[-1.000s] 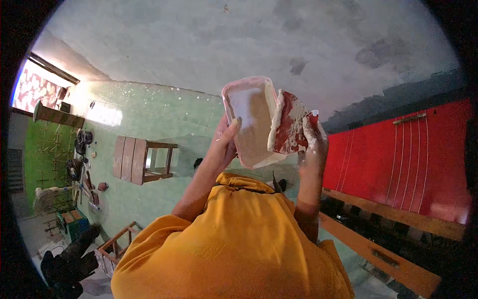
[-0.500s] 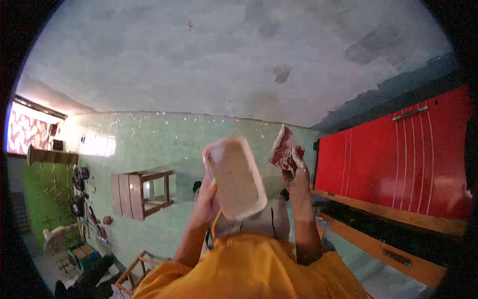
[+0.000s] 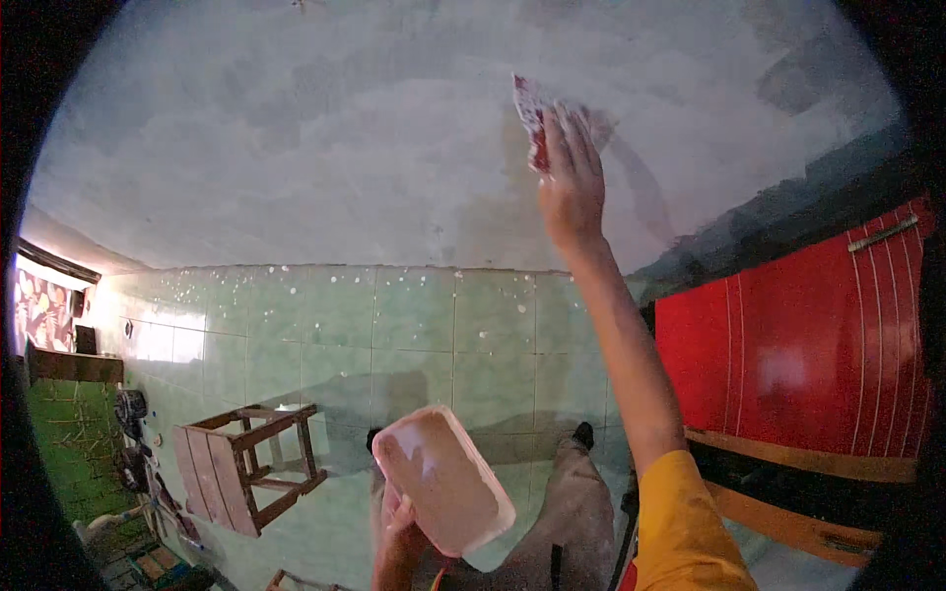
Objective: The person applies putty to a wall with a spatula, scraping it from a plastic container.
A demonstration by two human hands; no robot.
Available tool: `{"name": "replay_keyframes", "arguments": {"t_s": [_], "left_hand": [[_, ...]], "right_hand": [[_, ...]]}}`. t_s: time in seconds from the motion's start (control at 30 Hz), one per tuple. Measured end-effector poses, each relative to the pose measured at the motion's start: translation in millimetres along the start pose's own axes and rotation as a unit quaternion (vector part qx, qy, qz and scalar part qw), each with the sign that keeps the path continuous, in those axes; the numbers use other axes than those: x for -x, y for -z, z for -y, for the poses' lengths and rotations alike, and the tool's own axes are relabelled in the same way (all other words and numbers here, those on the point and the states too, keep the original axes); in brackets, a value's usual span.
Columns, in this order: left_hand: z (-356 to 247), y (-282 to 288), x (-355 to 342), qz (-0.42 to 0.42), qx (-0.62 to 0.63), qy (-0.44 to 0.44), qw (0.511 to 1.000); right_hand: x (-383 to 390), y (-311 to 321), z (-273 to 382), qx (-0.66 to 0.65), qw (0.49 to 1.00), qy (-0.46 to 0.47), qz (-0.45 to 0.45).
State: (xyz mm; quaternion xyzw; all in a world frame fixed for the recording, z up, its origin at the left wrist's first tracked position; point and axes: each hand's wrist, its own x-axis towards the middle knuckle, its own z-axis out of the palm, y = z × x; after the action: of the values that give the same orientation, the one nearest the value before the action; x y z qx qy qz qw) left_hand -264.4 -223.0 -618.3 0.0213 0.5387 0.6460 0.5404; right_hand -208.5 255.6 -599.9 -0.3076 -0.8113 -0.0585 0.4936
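Note:
My right hand (image 3: 574,192) is stretched up against the grey plastered wall (image 3: 305,148), fingers pressed on a flat red scraper (image 3: 532,118) smeared with white paste. One side of the scraper lies at the wall surface. Low down, my left hand (image 3: 396,517) grips a shallow pinkish rectangular tub (image 3: 485,465) by its left side. Pale beige paste (image 3: 448,492) covers the tub's inside. The fingers under the tub are hidden.
A wooden stool (image 3: 209,481) is at the left on the green tiled floor (image 3: 414,310), which has white spatters near the wall. A red cabinet (image 3: 788,345) with a wooden edge stands at the right. Assorted items (image 3: 133,468) line the far left.
My right hand has moved up with the scraper, from above the floor to the wall. My left hand and the tub sit lower in view. The view has shifted.

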Motion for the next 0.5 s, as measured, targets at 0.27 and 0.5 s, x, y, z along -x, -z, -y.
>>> {"name": "replay_keyframes", "arguments": {"t_s": [0.27,0.5], "left_hand": [[5,28,-8,-0.020,0.040,0.009,0.999],[-14,46,-7,-0.034,0.041,-0.005,0.999]], "right_hand": [[90,-90,-25,0.085,0.986,0.023,0.145],[-11,-32,10,0.048,0.994,-0.007,0.097]]}}
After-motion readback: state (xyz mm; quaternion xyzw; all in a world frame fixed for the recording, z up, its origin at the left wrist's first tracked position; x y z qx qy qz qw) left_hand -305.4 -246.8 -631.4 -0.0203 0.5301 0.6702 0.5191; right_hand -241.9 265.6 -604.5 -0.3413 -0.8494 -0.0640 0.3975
